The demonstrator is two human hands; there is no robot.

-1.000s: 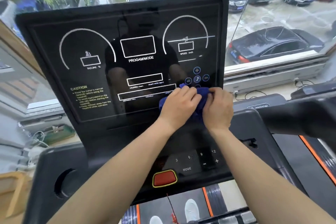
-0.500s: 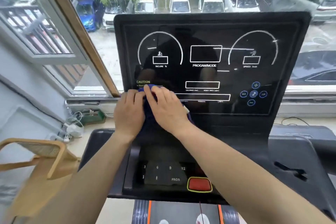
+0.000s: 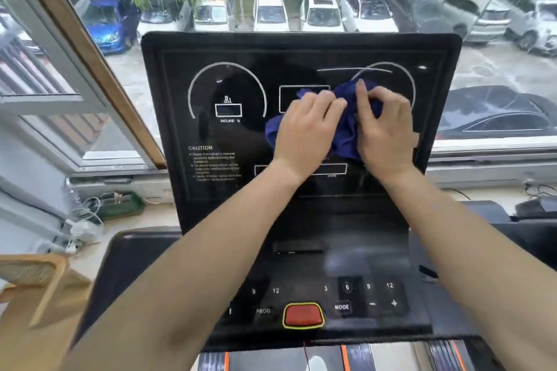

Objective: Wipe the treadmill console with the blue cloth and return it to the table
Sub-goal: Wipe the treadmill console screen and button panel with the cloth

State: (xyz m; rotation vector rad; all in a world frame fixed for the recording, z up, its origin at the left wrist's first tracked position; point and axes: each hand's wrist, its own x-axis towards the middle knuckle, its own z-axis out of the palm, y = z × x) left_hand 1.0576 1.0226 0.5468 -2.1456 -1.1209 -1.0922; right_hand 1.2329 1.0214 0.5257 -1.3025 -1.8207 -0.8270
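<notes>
The black treadmill console (image 3: 211,190) stands upright before me, its glossy screen printed with white dials and a CAUTION label. A crumpled blue cloth (image 3: 346,135) is pressed against the screen's centre-right, over the middle box and the right dial. My left hand (image 3: 304,132) lies flat on the cloth's left part. My right hand (image 3: 382,126) bunches the cloth's right part with bent fingers. Both hands hide much of the cloth. No table can be seen.
A lower button panel with a red stop button (image 3: 303,315) sits below the screen. A wooden chair (image 3: 36,286) stands at lower left. Cables and a green box (image 3: 120,205) lie on the sill by the window. Parked cars show outside.
Both hands and the cloth have swept from the screen's lower left, near the CAUTION label, up and right to the centre-right. The view has also shifted slightly.
</notes>
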